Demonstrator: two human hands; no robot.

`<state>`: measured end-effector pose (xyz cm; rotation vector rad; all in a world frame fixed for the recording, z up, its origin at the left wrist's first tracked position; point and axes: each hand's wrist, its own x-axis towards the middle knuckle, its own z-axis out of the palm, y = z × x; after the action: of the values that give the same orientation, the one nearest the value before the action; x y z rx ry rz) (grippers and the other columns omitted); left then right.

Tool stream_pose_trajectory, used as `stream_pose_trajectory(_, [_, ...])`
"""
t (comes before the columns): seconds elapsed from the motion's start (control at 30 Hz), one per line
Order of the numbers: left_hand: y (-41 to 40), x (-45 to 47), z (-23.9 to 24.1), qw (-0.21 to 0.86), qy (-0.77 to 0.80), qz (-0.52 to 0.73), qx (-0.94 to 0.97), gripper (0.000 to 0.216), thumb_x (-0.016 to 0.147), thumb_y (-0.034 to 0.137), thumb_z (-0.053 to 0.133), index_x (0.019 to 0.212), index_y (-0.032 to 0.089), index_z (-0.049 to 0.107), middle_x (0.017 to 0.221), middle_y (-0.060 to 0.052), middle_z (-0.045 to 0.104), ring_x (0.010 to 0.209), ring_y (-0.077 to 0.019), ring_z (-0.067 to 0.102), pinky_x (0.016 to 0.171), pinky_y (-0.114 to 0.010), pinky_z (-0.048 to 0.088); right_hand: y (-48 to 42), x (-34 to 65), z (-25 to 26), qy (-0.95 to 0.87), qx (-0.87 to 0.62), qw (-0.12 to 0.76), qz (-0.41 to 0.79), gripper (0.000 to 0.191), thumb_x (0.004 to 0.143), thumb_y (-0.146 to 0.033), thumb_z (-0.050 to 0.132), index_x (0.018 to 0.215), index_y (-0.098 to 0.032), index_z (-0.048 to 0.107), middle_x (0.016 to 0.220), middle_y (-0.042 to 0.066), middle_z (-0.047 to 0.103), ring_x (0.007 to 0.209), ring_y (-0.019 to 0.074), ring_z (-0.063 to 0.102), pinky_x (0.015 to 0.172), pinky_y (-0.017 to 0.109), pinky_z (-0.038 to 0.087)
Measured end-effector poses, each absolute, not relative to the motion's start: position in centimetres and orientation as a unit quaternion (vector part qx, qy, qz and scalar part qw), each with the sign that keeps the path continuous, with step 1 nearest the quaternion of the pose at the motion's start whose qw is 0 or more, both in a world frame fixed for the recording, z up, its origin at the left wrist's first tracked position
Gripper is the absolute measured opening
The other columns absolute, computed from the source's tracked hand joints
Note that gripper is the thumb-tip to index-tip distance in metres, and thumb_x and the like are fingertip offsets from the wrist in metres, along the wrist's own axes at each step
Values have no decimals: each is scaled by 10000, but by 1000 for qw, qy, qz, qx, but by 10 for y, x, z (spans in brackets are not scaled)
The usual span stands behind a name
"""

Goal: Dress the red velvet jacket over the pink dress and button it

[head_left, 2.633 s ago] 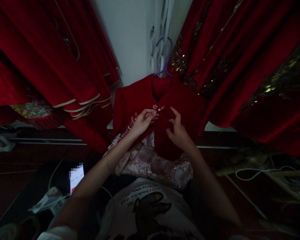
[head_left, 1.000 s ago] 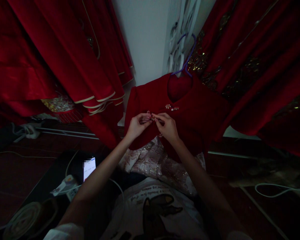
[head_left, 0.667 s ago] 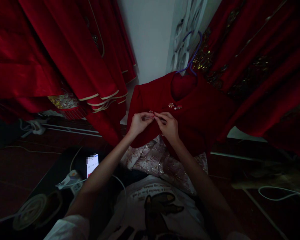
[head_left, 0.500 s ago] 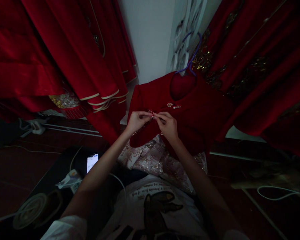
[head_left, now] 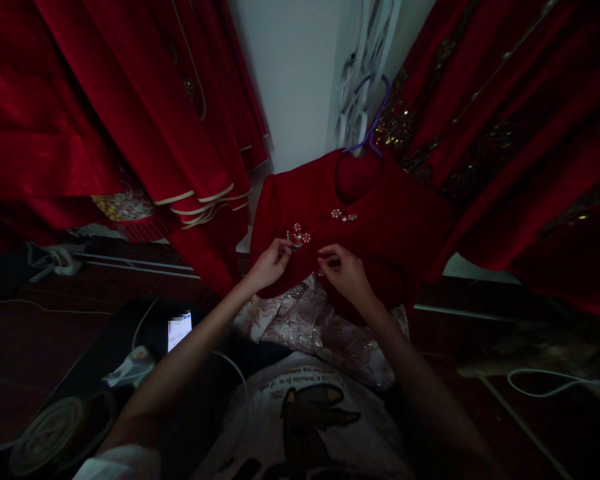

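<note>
Pinching jacket [head_left: 405,227]: left hand [head_left: 269,263]; right hand [head_left: 347,273] grip unclear.

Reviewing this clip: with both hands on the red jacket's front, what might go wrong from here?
1. The left hand pinches the red jacket right under the beaded clasp; a tug may loosen beads.
2. The jacket hangs from a thin purple hanger; pulling downward might slip it off.
</note>
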<state>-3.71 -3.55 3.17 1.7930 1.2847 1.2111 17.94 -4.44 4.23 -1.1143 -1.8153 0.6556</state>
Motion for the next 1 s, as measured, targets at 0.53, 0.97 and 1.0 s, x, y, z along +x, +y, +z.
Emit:
stream_pose_trajectory(0.53, [-53, -35, 12, 323, 513, 301, 736, 254, 655, 146, 616, 887, 199, 529, 726, 25, 609, 645, -134, 593, 615, -244, 464, -53, 173, -11, -738, -488, 408, 225, 249, 717, -77, 558, 935, -193, 524, 948, 52, 527, 786, 170, 568, 733, 306, 510])
stream_pose_trajectory(0.97, [-58, -14, 8, 361, 479, 340, 724, 153, 714, 124, 597, 838, 164, 677, 785, -24, 703, 719, -141, 653, 672, -238, 511, -56, 209, 33, -760, -439, 293, 380, 170, 690, -164, 656, 855, -184, 616, 728, -20, 653, 636, 121, 607, 570, 211, 451])
stream_pose_trajectory(1.0, [-57, -15, 7, 358, 480, 338, 726, 153, 718, 132, 601, 841, 163, 686, 793, -27, 711, 719, -142, 655, 675, -239, 512, -58, 204, 32, -760, -430, 305, 379, 168, 695, -157, 655, 858, -183, 628, 747, -15, 660, 653, 120, 617, 584, 211, 466])
